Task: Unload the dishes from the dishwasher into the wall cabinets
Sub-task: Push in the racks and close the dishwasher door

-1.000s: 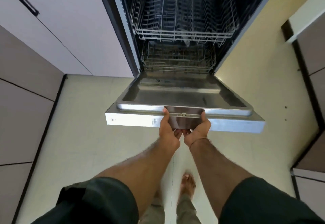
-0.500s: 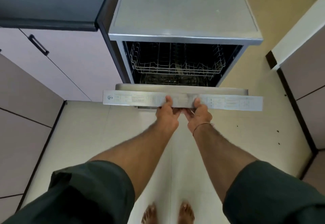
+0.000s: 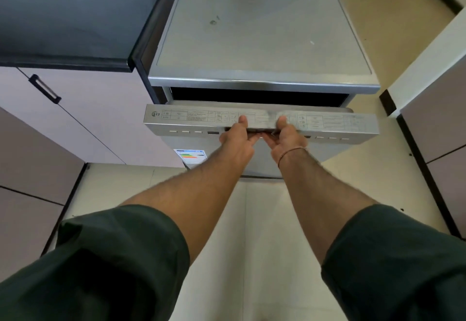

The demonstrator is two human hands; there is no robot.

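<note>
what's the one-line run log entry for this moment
phase: closing | dishwasher door: nearly shut | left hand, right hand: gripping door handle | racks: hidden

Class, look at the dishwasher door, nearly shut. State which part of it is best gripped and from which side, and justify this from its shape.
Grip the dishwasher door at the recessed handle under its top edge, centre front, coming from below with fingers curled up into the recess and thumbs on top, as the left hand and right hand do. The rest is flat, offering no hold.
</note>
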